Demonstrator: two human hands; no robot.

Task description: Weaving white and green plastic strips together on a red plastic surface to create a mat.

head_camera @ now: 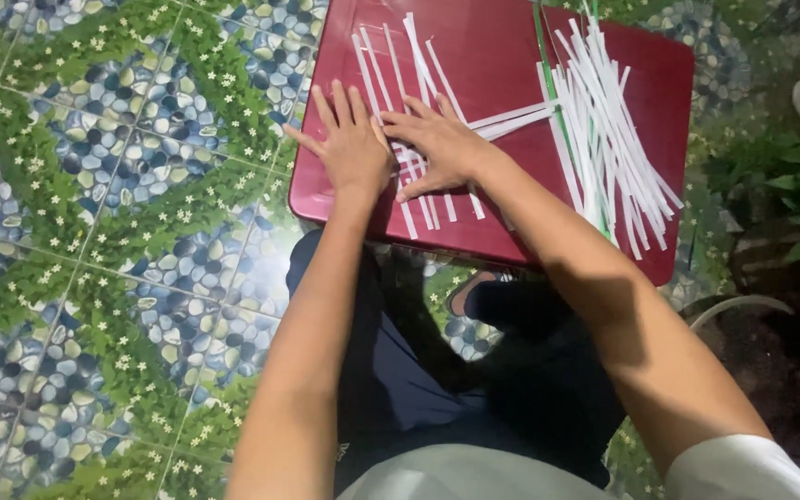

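Red tabletop (502,56) over pebble-patterned floor tiles (122,231), both hands pressing paper strips.
Left hand (352,146) and right hand (442,143) lie flat, fingers spread, on white strips (418,190); a loose strip pile (604,130) sits beyond the right fingers.

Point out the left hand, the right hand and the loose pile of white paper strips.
left hand (352,148): head view, on the back of the hand.
right hand (442,146): head view, on the back of the hand.
pile of white paper strips (604,130): head view, on the middle of the heap.
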